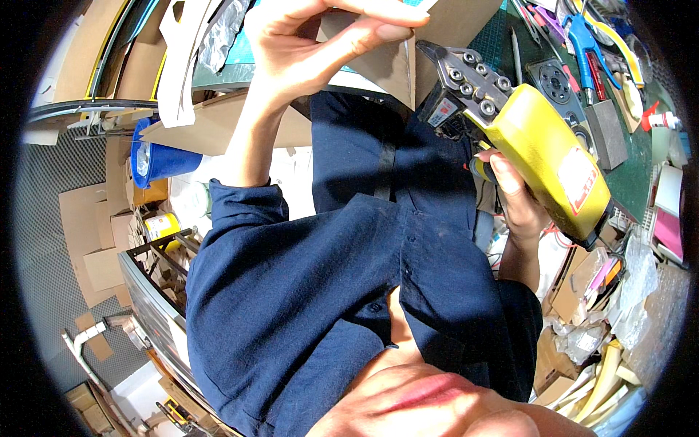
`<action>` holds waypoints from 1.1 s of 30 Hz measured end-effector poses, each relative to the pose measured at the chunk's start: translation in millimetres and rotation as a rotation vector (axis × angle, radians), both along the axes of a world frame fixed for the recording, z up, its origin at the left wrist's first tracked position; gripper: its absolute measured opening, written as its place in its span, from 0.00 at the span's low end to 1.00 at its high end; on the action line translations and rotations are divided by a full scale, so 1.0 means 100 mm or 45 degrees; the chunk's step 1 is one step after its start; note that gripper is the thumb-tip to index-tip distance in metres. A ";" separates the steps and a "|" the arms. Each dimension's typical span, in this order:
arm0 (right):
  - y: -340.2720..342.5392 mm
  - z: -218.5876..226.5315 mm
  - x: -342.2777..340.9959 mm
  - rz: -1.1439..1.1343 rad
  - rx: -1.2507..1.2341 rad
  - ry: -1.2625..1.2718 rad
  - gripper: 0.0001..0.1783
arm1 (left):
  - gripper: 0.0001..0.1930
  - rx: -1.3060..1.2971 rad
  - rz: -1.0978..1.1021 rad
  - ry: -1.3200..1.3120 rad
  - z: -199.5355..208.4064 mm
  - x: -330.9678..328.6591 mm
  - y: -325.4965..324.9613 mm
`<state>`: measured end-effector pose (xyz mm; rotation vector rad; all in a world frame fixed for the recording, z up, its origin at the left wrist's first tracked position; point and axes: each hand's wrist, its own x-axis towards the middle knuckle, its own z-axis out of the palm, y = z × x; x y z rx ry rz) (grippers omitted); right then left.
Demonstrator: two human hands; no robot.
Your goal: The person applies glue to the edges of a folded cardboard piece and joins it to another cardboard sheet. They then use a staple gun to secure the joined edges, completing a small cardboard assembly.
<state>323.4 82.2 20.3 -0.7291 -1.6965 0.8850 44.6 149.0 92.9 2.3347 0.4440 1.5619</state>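
Note:
My right hand point(518, 195) is wrapped round the grip of a yellow power tool point(547, 149). The tool's black metal head carries several round bolts and points up and left, close to the folded edge of a brown cardboard piece point(455, 33). Whether the head touches the cardboard, I cannot tell. Over the cardboard, my left hand point(309, 54) is closed in a pinch, thumb against forefinger. A small pale bit shows at the fingertips, too little to name. The grip itself is mostly hidden behind the tool's body.
On the green worktop point(637, 175) at the right lie a grey block point(606, 135), a blue clamp-like tool point(585, 51) and other hand tools. A blue bucket point(162, 156) and cardboard sheets stand at the left. Clear plastic wrapping point(632, 280) is heaped at the lower right.

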 end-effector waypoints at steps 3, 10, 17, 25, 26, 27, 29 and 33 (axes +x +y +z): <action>-0.01 0.03 -0.01 0.024 -0.052 0.022 0.15 | 0.06 -0.011 -0.019 -0.013 0.00 0.01 0.00; 0.00 0.02 0.00 0.035 -0.019 -0.011 0.12 | 0.06 0.060 0.002 0.034 -0.02 -0.04 0.04; -0.04 0.08 -0.05 0.010 -0.205 0.101 0.14 | 0.06 0.074 0.009 0.038 -0.01 -0.03 0.04; -0.01 0.11 -0.02 0.052 -0.178 0.076 0.15 | 0.06 0.023 -0.015 0.005 0.01 0.01 0.01; -0.01 0.11 -0.02 0.050 -0.169 0.064 0.16 | 0.06 0.035 -0.015 0.011 0.01 0.00 0.02; -0.01 0.11 -0.02 0.048 -0.159 0.052 0.16 | 0.06 0.047 -0.015 0.017 0.00 -0.01 0.03; -0.01 0.11 -0.01 0.061 -0.157 0.039 0.16 | 0.06 0.088 -0.009 0.036 -0.01 -0.03 0.06; -0.02 0.10 0.03 0.158 -0.247 0.026 0.17 | 0.06 0.114 0.048 0.056 0.00 -0.02 0.03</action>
